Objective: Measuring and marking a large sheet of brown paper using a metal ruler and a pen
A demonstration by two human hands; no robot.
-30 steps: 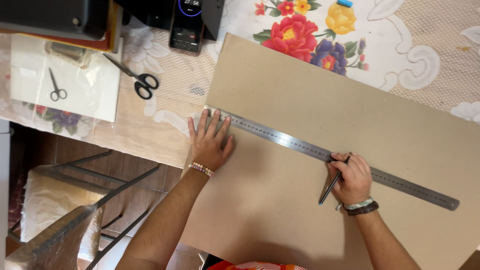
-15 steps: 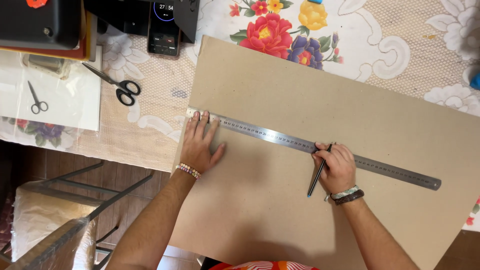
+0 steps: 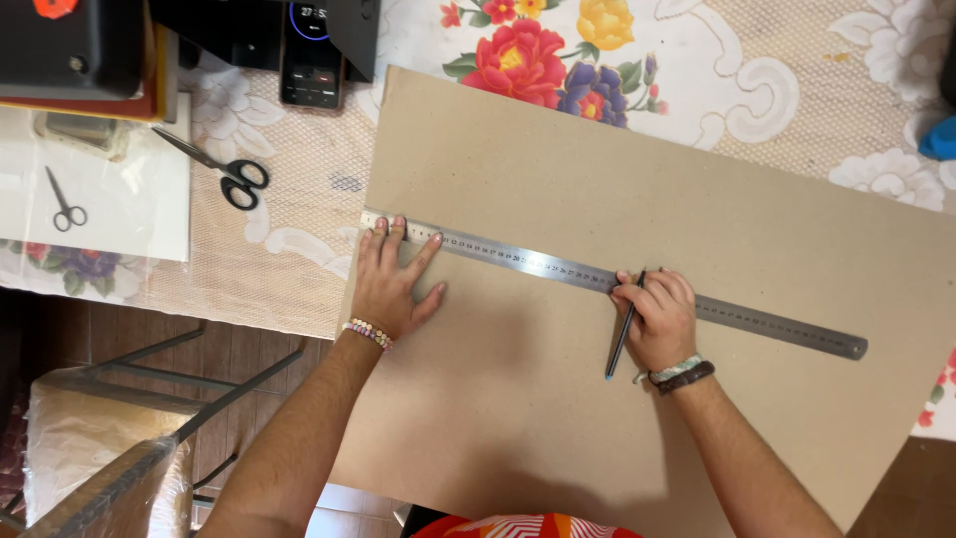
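Floral lace tablecloth [image 3: 757, 90] on table, wood-plank floor [image 3: 129, 344], metal frame [image 3: 214, 394] below

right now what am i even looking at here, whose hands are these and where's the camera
The camera is worn on a person's head and looks straight down, so the two bare arms reaching up from the bottom edge are that person's own. There is no machine. The left hand lies flat with spread fingers on the near end of a long metal ruler, which lies slanted across a big brown cardboard sheet. The right hand holds a dark pen against the ruler's edge. The sheet lies on a flowered tablecloth. Off to the left are black scissors, smaller scissors and a phone.
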